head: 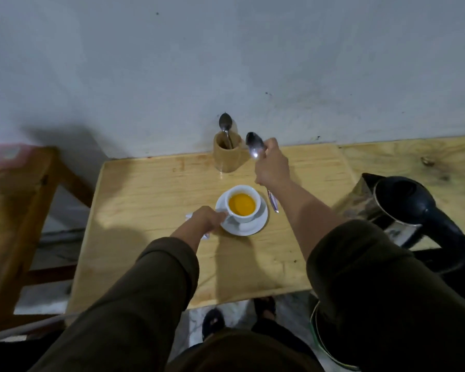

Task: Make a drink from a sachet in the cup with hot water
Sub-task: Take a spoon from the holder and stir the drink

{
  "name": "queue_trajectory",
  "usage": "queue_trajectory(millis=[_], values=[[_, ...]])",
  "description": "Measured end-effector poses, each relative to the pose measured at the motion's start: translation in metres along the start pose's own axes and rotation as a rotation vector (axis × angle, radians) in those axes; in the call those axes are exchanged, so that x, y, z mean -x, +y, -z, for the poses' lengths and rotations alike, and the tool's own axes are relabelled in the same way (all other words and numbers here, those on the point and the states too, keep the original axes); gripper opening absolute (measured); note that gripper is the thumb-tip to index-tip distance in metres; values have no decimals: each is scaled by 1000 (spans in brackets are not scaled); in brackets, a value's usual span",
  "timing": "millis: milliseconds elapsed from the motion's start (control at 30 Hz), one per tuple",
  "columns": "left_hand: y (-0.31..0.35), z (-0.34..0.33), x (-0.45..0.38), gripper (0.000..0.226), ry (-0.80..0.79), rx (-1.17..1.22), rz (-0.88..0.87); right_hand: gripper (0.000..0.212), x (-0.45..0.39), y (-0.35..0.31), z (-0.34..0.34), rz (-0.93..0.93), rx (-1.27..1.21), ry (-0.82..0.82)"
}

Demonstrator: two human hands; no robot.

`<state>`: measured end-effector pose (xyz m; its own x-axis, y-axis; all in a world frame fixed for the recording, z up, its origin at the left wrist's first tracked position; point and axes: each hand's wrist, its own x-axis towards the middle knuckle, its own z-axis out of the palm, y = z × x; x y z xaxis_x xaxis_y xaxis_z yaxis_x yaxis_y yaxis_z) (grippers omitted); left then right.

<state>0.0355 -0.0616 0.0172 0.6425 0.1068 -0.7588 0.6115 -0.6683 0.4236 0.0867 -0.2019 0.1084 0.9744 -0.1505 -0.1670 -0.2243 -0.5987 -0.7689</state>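
Observation:
A white cup full of orange drink stands on a white saucer in the middle of the wooden table. My left hand grips the cup at its left side, by the handle. My right hand is raised behind the cup and holds a metal spoon, bowl up, close to the wooden holder. A white sachet lies mostly hidden under my left hand.
A wooden holder with another spoon stands by the wall. A steel kettle with a black handle sits at the right. A shiny object lies right of the saucer. A wooden stool stands at the left.

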Motion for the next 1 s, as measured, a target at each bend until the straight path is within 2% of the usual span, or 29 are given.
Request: queue_trajectory(millis=[67, 167, 300, 433, 667, 767, 833, 933, 1000], values=[[1, -1, 2, 65, 23, -41, -18, 23, 10, 16, -3, 19, 252, -73], [2, -4, 3, 60, 69, -80, -36, 26, 18, 32, -8, 4, 535, -217], [5, -8, 4, 59, 115, -127, -18, 35, 26, 37, -12, -14, 699, -324], [7, -10, 7, 56, 132, -62, -5, 33, 25, 32, -14, 52, 888, -421], [12, -16, 15, 54, 208, -76, 24, 33, 13, 24, -8, 166, 1038, -559], [13, -17, 18, 53, 242, -121, 21, 8, 6, 23, -5, 186, 1058, -619], [15, -17, 21, 51, 259, -137, 17, 25, 2, 22, -3, 153, 1094, -658], [18, -17, 22, 45, 288, -150, 15, 13, -3, 17, 3, 136, 1148, -715], [19, -17, 21, 44, 299, -149, 16, 17, -8, 15, 7, 129, 1132, -766]])
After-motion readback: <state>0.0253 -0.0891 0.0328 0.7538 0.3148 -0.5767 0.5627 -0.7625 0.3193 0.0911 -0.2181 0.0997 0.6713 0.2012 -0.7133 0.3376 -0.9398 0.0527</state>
